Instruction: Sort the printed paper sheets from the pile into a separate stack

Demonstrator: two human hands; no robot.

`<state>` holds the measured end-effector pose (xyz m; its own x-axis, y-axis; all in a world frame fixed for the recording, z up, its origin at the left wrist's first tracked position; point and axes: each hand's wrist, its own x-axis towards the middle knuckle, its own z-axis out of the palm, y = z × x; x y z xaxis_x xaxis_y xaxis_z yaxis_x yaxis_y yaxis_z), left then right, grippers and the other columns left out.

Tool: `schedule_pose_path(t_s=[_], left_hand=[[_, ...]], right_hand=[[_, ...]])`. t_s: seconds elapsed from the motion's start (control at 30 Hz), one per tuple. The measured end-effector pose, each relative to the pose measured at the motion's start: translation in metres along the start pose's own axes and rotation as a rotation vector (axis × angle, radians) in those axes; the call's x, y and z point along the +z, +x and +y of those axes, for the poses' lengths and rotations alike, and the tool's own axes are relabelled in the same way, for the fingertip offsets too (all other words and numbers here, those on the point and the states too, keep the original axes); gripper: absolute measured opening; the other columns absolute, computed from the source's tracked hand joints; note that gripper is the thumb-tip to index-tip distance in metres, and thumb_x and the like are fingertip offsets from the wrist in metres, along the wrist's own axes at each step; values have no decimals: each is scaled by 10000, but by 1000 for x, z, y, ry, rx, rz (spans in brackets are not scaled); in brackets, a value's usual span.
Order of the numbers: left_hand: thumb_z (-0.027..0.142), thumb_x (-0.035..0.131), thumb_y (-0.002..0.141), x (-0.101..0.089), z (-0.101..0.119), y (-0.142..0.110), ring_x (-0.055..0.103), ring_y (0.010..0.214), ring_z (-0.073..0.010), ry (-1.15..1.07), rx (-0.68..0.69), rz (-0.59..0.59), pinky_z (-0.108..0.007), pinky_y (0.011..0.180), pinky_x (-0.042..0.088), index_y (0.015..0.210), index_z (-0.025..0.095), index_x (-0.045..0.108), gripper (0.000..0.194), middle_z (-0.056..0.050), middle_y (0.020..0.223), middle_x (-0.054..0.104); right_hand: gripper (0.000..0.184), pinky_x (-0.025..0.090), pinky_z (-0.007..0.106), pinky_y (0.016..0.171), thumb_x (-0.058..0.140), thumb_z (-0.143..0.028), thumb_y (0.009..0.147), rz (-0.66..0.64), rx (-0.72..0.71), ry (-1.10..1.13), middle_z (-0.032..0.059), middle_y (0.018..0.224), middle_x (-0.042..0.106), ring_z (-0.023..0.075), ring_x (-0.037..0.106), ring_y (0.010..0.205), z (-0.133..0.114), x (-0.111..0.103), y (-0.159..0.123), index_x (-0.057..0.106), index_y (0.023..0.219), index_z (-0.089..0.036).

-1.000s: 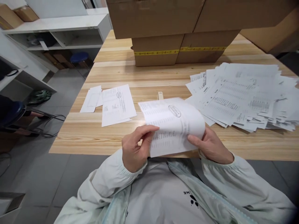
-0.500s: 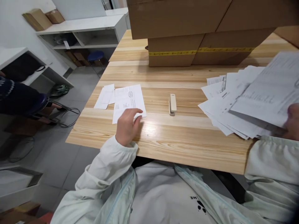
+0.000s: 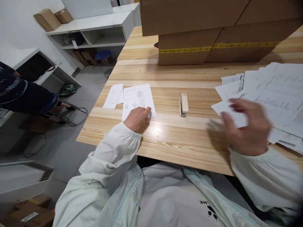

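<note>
Paper (image 3: 136,98), white, printed and marked with an oval, lay left of the frame's centre on the pale striped wooden table (image 3: 177,134), my left hand (image 3: 137,119) over its lower edge, perhaps because that edge was nearest me. Those fingers were curled; whether they pinched anything I could not tell. My right hand (image 3: 250,126), blurred, showed thumb and fingers apart, holding nothing visible, beside a broad heap of loose white pages (image 3: 281,91) at the frame's right. A cream stapler (image 3: 184,105) lay between the hands, presumably for easy reach. Brown cardboard boxes (image 3: 194,19), upper right, sat farther back, probably out of my way.
</note>
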<state>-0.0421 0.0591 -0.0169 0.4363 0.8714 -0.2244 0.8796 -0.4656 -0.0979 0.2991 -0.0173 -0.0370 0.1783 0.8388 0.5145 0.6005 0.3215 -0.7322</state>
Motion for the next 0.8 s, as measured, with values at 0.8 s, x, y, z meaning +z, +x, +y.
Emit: schedule_pose_path(t_s=[0.8], left_hand=[[141, 596, 873, -19, -8, 5, 684, 932, -269, 64, 163, -99, -330, 730, 453, 1377, 156, 449, 525, -132, 1088, 709]], right_hand=[[332, 523, 349, 814, 640, -380, 888, -594, 269, 515, 76, 1037, 717, 165, 645, 873, -34, 135, -18, 651, 1164, -196]])
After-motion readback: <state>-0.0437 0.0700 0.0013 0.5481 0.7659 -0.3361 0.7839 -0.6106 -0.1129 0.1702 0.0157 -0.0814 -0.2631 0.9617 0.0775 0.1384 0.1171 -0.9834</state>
